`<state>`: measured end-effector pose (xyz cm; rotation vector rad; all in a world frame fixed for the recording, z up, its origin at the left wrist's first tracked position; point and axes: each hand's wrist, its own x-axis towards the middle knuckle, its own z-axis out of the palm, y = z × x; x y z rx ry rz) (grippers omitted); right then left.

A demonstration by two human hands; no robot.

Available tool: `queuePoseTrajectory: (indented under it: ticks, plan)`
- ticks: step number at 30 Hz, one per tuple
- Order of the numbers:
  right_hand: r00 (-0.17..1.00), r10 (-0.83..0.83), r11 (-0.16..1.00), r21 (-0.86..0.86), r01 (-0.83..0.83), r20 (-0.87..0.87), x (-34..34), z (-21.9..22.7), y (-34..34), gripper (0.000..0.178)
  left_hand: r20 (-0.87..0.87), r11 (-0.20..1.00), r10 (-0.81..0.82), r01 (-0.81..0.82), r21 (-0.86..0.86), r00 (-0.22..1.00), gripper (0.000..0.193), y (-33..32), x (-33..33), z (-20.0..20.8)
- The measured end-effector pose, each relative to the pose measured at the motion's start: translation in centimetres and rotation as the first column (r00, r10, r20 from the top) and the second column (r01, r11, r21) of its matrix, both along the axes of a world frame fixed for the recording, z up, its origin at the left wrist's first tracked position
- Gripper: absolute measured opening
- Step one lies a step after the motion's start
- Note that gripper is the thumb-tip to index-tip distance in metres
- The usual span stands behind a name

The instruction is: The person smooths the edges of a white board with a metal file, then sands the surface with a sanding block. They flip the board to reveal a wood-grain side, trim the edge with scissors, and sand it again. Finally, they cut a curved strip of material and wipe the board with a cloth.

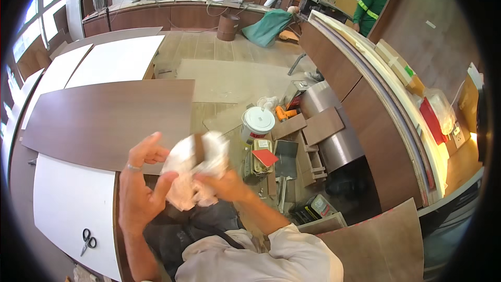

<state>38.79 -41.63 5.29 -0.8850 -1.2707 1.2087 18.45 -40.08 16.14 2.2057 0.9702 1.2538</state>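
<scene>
Both hands up close in front of the chest, forearms coming in from the near edge. Left hand [142, 177] is raised w/ fingers spread wide and loose, thumb pressing the left side of a crumpled white rag [195, 169]. Right hand [225, 184] is curled tight round the rag from the right. A small dark brown piece [199, 147] sticks out the top of the rag. Scissors [87, 240] lie on the white panel [68, 203] near left, white bucket [258, 121] further off to the right.
</scene>
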Motion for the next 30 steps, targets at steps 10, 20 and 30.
queuePoseTrajectory:
  ticks: [10,20,30]
  plan:
    - [0.792,-0.097,0.993,-0.01,0.114,-0.603,3.3,2.8,4.7,0.039,0.173,0.721,-0.138,0.219,-0.658,0.975,0.02,-2.8,-0.4,-10.1]
    - [0.948,-0.16,0.925,0.376,0.048,0.274,-2.0,-3.4,2.4,0.026,0.274,0.735,-0.034,0.21,-0.644,0.961,0.024,-3.8,1.4,-10.6]
    - [0.448,-0.692,0.631,0.776,-0.008,0.566,3.5,1.2,12.1,0.028,0.383,0.863,-0.161,0.318,-0.392,0.91,0.023,-3.6,0.1,-11.3]
